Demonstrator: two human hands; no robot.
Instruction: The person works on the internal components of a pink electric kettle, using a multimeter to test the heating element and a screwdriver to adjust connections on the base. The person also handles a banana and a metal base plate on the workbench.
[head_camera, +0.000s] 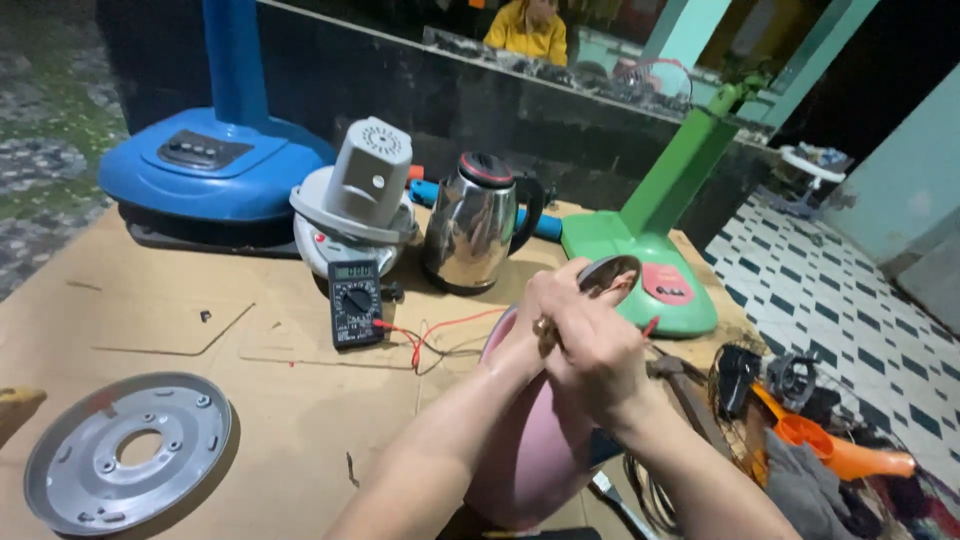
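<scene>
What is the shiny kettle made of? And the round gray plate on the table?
The kettle looks like polished steel: it mirrors the room; its lid and handle look like black plastic. The round gray plate seems dull metal, with a soft sheen, though it could be plastic.

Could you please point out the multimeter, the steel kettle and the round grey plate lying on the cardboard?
multimeter (355, 303), head view, on its dial.
steel kettle (468, 228), head view, on its shiny body.
round grey plate (80, 478), head view, on its flat ring left of the centre hole.
</scene>
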